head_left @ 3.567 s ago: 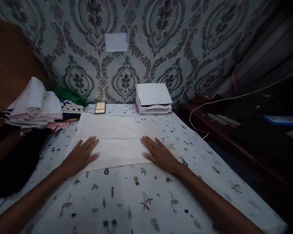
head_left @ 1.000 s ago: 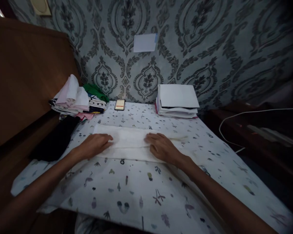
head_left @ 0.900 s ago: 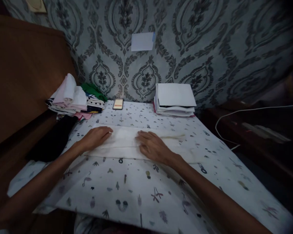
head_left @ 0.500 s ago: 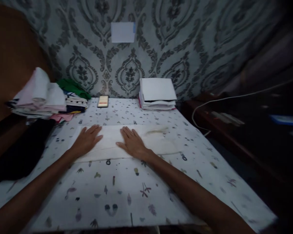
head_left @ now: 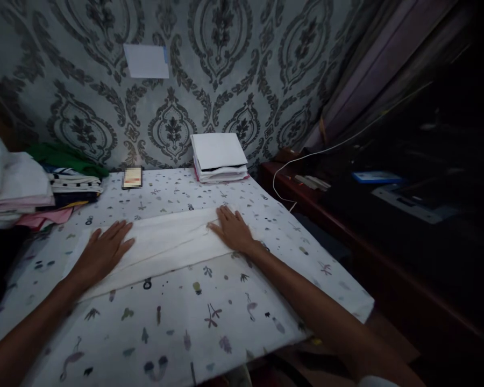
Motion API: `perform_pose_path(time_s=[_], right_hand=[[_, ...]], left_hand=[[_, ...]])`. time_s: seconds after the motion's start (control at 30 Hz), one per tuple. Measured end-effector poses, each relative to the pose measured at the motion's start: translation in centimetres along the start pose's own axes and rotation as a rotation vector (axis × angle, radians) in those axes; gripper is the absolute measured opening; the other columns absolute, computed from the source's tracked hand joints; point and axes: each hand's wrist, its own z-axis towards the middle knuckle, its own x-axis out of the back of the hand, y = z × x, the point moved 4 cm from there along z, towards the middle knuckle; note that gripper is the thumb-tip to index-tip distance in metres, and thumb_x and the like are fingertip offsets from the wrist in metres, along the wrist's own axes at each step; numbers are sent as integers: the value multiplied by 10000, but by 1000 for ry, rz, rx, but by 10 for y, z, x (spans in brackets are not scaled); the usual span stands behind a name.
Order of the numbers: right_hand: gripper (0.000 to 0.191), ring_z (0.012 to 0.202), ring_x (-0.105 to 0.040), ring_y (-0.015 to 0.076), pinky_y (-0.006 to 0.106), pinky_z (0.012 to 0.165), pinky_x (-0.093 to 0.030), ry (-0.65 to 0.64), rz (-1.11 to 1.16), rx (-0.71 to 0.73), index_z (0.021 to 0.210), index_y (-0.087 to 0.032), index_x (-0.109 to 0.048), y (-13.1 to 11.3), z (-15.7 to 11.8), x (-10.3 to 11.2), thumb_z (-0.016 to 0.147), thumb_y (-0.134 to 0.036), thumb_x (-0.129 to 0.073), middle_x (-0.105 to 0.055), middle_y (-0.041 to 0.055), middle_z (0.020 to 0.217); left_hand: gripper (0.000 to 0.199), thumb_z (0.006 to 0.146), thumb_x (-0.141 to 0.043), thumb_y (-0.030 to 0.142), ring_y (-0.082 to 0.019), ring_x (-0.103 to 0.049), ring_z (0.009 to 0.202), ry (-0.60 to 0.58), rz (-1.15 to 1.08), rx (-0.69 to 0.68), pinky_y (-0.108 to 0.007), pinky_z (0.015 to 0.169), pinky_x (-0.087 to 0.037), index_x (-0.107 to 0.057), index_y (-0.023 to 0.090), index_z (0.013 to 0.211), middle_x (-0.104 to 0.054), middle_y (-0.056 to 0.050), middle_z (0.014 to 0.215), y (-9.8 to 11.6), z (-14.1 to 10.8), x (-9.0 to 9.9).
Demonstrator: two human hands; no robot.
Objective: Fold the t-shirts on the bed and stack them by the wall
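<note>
Head view: white cloth [head_left: 165,236] lies folded flat (long, lightly wrinkled) beneath outspread fingers [head_left: 116,231].

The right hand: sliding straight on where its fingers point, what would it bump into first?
Most likely the right hand would cross the printed sheet and meet the white-topped stack of papers, though depth is unclear.

Grey damask wall [head_left: 177,94], dim light, reddish-brown furniture [head_left: 358,247], perhaps a curtain [head_left: 367,88]
</note>
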Motion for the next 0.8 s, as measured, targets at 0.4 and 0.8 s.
perform_pose_path(time_s=[0.4, 0.8], right_hand=[[502, 1386, -437, 243, 407, 1126, -332, 262, 229, -158, 1373, -183, -551, 68, -31, 40, 1017, -441, -310, -533, 129, 1463], [354, 840, -620, 215, 303, 690, -396, 172, 277, -481, 923, -201, -627, 74, -95, 41, 899, -540, -524, -694, 59, 906]], left_hand=[[681, 977, -189, 511, -303, -300, 1485, -44, -40, -9, -543, 1189, -243, -332, 163, 1544, -322, -119, 1610, 32, 2, 28], [383, 944, -405, 166, -287, -551, 1242, -111, -449, -407, -423, 1072, -426, -624, 136, 1257, -622, -148, 1315, 233, 152, 36]])
